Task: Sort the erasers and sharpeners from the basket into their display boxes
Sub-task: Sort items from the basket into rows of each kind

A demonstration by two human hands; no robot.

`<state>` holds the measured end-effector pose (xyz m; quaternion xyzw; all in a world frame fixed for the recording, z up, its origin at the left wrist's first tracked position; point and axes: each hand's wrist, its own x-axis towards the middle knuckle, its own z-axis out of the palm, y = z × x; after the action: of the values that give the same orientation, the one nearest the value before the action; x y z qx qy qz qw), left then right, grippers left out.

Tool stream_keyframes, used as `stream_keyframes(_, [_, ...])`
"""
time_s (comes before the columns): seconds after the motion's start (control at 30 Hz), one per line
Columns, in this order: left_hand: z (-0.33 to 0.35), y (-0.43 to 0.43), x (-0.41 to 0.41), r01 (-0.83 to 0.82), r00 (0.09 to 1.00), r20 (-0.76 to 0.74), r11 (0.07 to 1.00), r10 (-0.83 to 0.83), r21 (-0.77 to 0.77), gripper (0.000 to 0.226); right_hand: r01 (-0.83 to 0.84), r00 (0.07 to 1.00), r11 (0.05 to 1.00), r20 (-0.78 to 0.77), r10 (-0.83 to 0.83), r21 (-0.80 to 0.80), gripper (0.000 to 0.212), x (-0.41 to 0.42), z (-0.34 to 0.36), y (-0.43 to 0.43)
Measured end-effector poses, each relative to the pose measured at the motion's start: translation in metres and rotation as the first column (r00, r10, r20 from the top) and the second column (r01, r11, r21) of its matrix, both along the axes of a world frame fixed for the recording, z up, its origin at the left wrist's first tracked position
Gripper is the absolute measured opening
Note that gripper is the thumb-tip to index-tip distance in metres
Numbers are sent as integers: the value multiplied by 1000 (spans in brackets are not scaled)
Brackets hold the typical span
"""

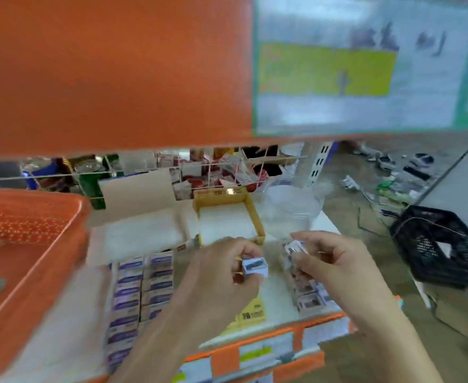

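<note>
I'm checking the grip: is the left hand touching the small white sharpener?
Touching. The head view shows the left hand pinching the white sharpener between thumb and fingers; the right hand pinches a separate small white piece.

A white shelf [278,304] with an orange front edge [282,335] is seen across the lower half of the frame. At the left, an orange basket [61,272] is set on it. Just right of the basket, rows of boxed erasers [141,288] are laid out, with an open cardboard box [141,230] behind them. At the centre a yellow box [250,217] is placed, and a clear tub [290,208] beside it. Small sharpeners [310,297] are packed at lower right, near a yellow price tag [250,313].
</note>
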<state>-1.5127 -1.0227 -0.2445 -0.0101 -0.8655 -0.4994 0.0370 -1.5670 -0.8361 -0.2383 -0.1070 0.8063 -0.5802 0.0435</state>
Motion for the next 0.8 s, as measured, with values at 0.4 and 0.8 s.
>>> stream_keyframes(0.4, [-24, 79, -28, -47, 999, 3, 953, 50, -300, 23, -99, 988, 878, -57, 142, 467, 24, -39, -17, 64])
stream_keyframes(0.8, [-26, 96, -32, -121, 992, -12, 935, 124, -333, 29, -144, 983, 842, -21, 182, 519, 13, -55, -21, 67])
